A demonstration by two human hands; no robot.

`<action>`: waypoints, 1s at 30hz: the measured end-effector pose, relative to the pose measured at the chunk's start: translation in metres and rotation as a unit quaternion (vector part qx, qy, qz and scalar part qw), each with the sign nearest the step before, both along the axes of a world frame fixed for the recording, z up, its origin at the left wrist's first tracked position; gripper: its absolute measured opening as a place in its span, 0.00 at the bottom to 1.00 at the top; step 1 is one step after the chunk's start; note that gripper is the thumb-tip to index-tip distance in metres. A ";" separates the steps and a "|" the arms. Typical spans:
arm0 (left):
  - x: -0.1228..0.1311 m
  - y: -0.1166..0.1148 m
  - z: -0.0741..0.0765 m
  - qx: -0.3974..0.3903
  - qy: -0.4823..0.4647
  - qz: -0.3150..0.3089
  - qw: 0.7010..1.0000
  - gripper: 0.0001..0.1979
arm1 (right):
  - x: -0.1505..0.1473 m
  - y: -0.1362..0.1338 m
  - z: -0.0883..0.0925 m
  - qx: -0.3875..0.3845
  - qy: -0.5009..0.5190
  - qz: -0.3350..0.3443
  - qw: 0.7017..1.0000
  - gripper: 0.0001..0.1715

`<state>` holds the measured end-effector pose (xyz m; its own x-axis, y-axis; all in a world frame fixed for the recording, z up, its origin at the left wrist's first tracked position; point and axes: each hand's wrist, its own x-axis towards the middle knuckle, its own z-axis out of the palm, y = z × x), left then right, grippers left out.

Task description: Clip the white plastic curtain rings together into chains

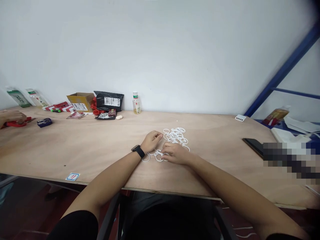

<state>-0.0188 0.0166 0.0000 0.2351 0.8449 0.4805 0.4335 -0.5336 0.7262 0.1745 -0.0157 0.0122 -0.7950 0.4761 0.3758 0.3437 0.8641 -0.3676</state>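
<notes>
A pile of white plastic rings with small tabs lies on the wooden table in front of me. My left hand, wearing a black watch, rests at the pile's left edge with its fingers curled together; what they hold, if anything, is too small to see. My right hand is just below the pile, its fingers bent down and closed on a white ring lying on the table. Another loose white ring lies flat below my left wrist.
Along the wall stand a bottle, a black parcel bag and an open cardboard box. Another person's hand is at far left beside red material. A dark flat device lies at right. A number card sits near the front edge.
</notes>
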 end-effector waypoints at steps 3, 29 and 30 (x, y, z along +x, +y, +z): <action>-0.002 -0.009 0.013 0.063 0.052 -0.068 0.994 0.12 | 0.003 0.007 0.001 -0.031 0.062 -0.060 0.996 0.13; 0.009 -0.021 0.020 0.142 0.158 -0.098 0.972 0.12 | 0.007 0.016 0.001 -0.063 0.120 -0.170 0.976 0.10; 0.010 -0.021 0.020 0.141 0.156 -0.096 0.973 0.12 | 0.007 0.017 0.001 -0.063 0.120 -0.170 0.976 0.10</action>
